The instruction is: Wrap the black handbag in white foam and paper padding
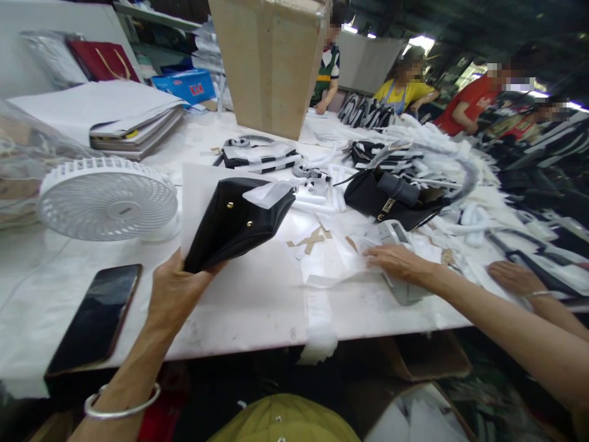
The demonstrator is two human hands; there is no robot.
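My left hand (177,282) grips a black handbag (239,218) by its lower end and holds it tilted above the table. Two gold studs show on the side facing me. A translucent wrap (269,194) covers its upper right corner, and a white sheet (196,190) stands behind it. Over the table's middle, my right hand (398,263) pinches the edge of a thin translucent sheet (331,268). Just under that hand sits a pale grey device (409,294), partly hidden, perhaps a tape dispenser. Brown paper strips (313,239) lie between my hands.
A white fan (110,199) and a phone (96,319) are on the left. Another black bag (396,199) lies beyond my right hand, amid wrapped straps. A tall cardboard box (271,67) stands behind. A co-worker's hand (515,277) rests at right; several people work farther back.
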